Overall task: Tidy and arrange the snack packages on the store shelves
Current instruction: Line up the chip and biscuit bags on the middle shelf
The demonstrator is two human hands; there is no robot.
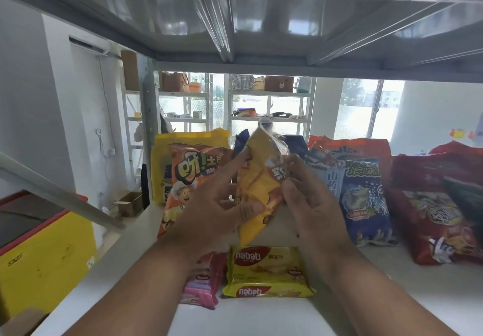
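Two hands hold one yellow bag (257, 186) at the centre of the frame, lifted off the white shelf (392, 296) and tilted, its clear crimped top leaning toward upper right. The left hand (209, 205) grips the bag's left edge, thumb across the front lower down and fingers reaching up along the side. The right hand (311, 200) pinches the right edge, fingers curled over the foil near the printed panel. Both forearms come in from the bottom of the frame, roughly side by side, wrists raised.

To do this step well, I judge the bag should be turned upright and face-forward, then stood in the gap at the back row between the orange bag (188, 179) at centre left and the blue bag (366, 200) at centre right. A gentle grip at the edges will save the contents from crushing. Lowering the bottom seam first and letting it lean against the dark packs (294, 143) behind should keep it standing.

Below the hands, at lower centre, a nabati pack (266, 270) lies flat, with a pink pack (203, 283) just beside it on the left; the lifted bag should clear both. A red bag (439, 205) fills the right edge, and a larger yellow pack (167, 153) stands behind the orange bag.
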